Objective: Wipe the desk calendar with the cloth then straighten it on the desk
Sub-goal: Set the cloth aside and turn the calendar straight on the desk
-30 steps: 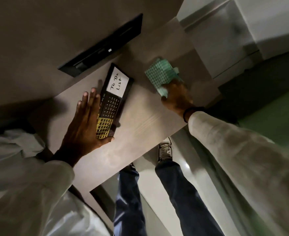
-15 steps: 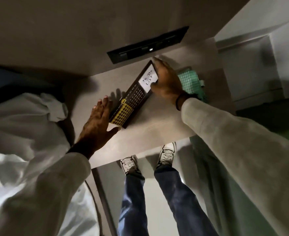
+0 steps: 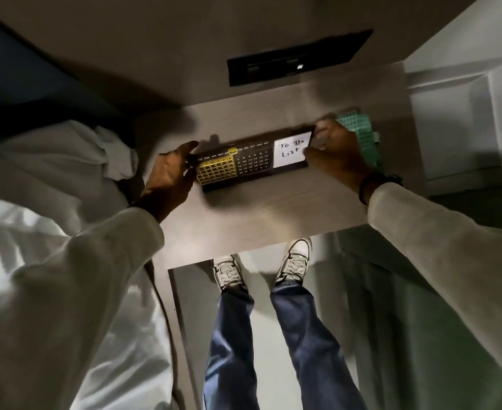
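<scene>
The black desk calendar, with a yellow date grid at its left and a white "To Do List" card at its right, lies lengthwise across the small desk. My left hand grips its left end, thumb on the far edge. My right hand holds its right end, fingers over the corner by the card. The green checked cloth lies on the desk behind my right hand, partly hidden by it.
A black recessed panel is set in the wall above the desk. White bedding lies close at the left. A pale cabinet stands at the right. My legs and white shoes stand just below the desk's front edge.
My right hand let go of the cloth and moved onto the calendar's right end. Both hands turned the calendar from a diagonal lie to level across the desk. My left hand closed on its left end.
</scene>
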`<control>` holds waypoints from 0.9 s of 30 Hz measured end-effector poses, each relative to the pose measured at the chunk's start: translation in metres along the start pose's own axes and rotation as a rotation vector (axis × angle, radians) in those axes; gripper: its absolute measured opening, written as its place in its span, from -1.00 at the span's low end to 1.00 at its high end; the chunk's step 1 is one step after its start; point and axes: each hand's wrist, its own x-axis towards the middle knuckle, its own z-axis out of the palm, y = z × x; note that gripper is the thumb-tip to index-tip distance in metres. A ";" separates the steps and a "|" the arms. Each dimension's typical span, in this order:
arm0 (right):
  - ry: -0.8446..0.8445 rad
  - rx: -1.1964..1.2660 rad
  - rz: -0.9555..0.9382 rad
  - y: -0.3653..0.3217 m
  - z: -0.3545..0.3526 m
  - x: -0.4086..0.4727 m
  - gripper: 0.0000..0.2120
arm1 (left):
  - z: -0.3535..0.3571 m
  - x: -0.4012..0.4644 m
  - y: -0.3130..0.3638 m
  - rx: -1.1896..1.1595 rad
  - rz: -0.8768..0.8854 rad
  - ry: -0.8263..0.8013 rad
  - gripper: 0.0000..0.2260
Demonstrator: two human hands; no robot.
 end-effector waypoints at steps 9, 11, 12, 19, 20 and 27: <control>0.077 -0.004 -0.080 -0.024 0.032 -0.013 -0.55 | -0.015 -0.021 -0.027 0.086 0.056 0.052 -0.63; 0.093 -0.026 -0.062 -0.027 0.029 -0.017 -0.55 | -0.011 -0.025 -0.027 0.069 0.043 0.022 -0.69; 0.113 -0.033 -0.055 -0.024 0.028 -0.017 -0.55 | -0.011 -0.024 -0.025 0.042 0.032 0.021 -0.73; 0.141 -0.019 -0.040 -0.022 0.025 -0.017 -0.56 | -0.017 -0.014 -0.018 0.052 0.051 -0.030 -0.79; 0.141 -0.019 -0.041 -0.023 0.025 -0.016 -0.56 | -0.018 -0.012 -0.019 0.055 0.059 -0.035 -0.78; 0.154 -0.066 -0.049 -0.025 0.020 -0.013 -0.58 | -0.017 -0.008 -0.014 0.067 0.065 -0.032 -0.74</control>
